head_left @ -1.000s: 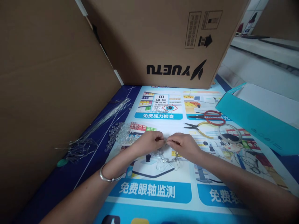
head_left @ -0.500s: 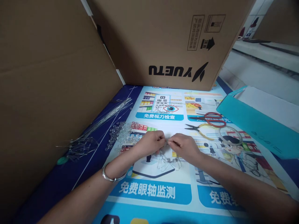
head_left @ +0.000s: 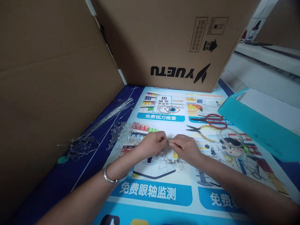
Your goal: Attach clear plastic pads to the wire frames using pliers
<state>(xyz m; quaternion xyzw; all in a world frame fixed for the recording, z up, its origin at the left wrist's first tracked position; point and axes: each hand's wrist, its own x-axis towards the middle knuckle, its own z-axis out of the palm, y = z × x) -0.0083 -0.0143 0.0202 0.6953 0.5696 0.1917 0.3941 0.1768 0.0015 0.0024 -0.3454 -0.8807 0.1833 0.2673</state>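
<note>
My left hand (head_left: 152, 144) and my right hand (head_left: 185, 147) meet fingertip to fingertip above the printed poster (head_left: 164, 193). Both are pinched shut on a tiny piece that is too small to name. A wire piece with small beads (head_left: 170, 163) hangs just under the fingers and rests on the poster. A silver bangle (head_left: 112, 178) sits on my left wrist. A heap of clear beads (head_left: 124, 136) lies just left of my left hand.
A bundle of thin wires (head_left: 98, 125) lies at the left by a cardboard wall (head_left: 47, 78). A YUETU carton (head_left: 173, 43) stands behind. Red scissors (head_left: 211, 120), yellow-handled pliers (head_left: 201, 130), a clear ring (head_left: 231, 136) and a teal box (head_left: 255, 125) sit to the right.
The hands stay pinched together with only a slight shift; the view has drifted a little.
</note>
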